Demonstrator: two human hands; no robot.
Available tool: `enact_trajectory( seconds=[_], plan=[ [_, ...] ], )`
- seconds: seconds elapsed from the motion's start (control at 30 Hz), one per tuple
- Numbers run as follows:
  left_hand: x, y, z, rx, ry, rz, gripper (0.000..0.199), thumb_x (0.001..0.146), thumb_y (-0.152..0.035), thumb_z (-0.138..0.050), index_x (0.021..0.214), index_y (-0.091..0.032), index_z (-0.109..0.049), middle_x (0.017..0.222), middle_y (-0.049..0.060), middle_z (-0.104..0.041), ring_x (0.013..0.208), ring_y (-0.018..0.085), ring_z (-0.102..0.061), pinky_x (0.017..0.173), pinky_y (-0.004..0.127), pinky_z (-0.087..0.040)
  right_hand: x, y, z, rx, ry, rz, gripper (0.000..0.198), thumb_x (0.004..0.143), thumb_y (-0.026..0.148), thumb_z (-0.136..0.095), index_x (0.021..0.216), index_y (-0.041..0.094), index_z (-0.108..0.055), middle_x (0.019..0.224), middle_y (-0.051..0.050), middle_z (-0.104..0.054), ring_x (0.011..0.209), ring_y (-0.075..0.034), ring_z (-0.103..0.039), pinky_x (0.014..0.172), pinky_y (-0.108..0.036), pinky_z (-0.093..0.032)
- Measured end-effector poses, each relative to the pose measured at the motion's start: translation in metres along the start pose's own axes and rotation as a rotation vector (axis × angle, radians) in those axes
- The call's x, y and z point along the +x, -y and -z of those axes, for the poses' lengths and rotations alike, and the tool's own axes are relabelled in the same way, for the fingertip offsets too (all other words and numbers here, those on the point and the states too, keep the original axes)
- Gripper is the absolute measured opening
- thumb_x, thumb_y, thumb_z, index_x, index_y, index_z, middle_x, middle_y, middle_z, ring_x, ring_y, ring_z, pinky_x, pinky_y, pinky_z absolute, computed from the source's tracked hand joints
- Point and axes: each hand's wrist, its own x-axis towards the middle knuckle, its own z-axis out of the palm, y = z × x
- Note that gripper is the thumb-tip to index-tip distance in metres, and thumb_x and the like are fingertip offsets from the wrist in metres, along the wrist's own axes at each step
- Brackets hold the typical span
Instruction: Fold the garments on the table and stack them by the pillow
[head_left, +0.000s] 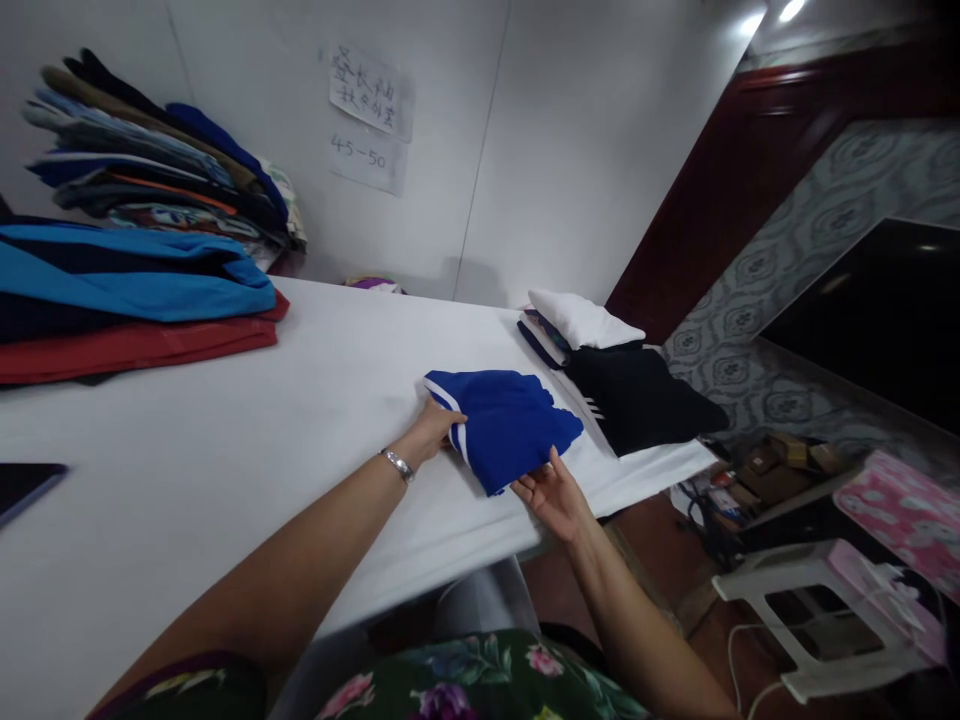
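A folded blue garment (514,420) with white stripes along its left side lies on the white-covered table (337,370), near the front edge. My left hand (435,425) grips the striped left side, thumb on top and the other fingers underneath, out of sight. At the lower right edge of the garment, my right hand (551,490) has its thumb over the cloth and its fingers beneath, closed on that edge. A silver bracelet (397,465) circles my left wrist.
Folded black clothes (637,395) and a white folded piece (581,318) are stacked at the right end. Blue and red clothes (135,345) lie at left, before a tall clothing pile (172,160). A dark flat device (30,485) rests front left; a plastic stool (825,600) stands right.
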Motion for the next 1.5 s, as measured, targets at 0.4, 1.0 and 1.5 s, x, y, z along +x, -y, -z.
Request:
enact_trajectory(
  seconds=[0.4, 1.0, 1.5],
  plan=[
    [0.006, -0.013, 0.019, -0.057, 0.044, 0.057, 0.077, 0.051, 0.009, -0.055, 0.122, -0.020, -0.046, 0.088, 0.008, -0.070, 0.074, 0.025, -0.069, 0.066, 0.039, -0.058, 0.035, 0.005, -0.028, -0.112, -0.009, -0.026, 0.054, 0.084, 0.052, -0.060, 0.123, 0.015, -0.056, 0.111, -0.011, -0.070, 0.104, -0.024, -0.065, 0.092, -0.044, -0.052],
    [0.002, -0.019, 0.021, -0.008, 0.099, 0.065, 0.090, 0.052, 0.007, -0.057, 0.136, -0.023, -0.039, 0.099, 0.011, -0.070, 0.080, 0.026, -0.068, 0.061, 0.034, -0.057, 0.079, -0.009, -0.055, 0.110, -0.060, -0.104, 0.035, 0.083, 0.044, -0.059, 0.100, 0.014, -0.066, 0.086, -0.008, -0.074, 0.097, -0.026, -0.068, 0.093, -0.045, -0.050],
    [-0.009, -0.025, 0.009, -0.011, 0.210, 0.017, 0.096, 0.052, 0.001, -0.069, 0.138, -0.026, -0.038, 0.102, 0.010, -0.071, 0.084, 0.026, -0.070, 0.071, 0.037, -0.059, 0.084, 0.009, -0.041, 0.111, 0.053, 0.056, 0.040, 0.071, 0.046, -0.057, 0.095, 0.016, -0.067, 0.086, -0.008, -0.073, 0.099, -0.028, -0.066, 0.094, -0.045, -0.049]
  ],
)
